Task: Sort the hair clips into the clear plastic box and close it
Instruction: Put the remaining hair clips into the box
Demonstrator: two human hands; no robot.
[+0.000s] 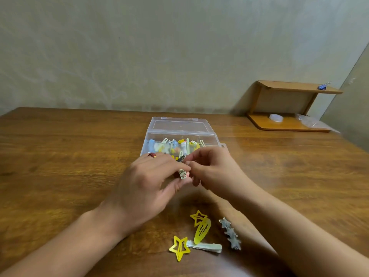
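The clear plastic box [207, 134] stands open mid-table, its lid [179, 125] laid back, with several colourful clips inside. Just in front of it my left hand [147, 182] and my right hand [211, 168] meet, both pinching a small pale hair clip [182, 173]; a dark clip tip [180, 158] pokes up between the fingers. Near the table's front edge lie a yellow star clip [179, 247], a second yellow star clip [198, 216], a yellow oval snap clip [202, 230], a pale green alligator clip [205, 246] and a silver star barrette [230, 233].
A small wooden shelf [289, 106] stands at the back right against the wall, with a blue binder clip [322, 86] on top and a white lid-like object [276, 117] and a plastic bag [311, 121] on its base. The wooden table [60, 156] runs to the wall.
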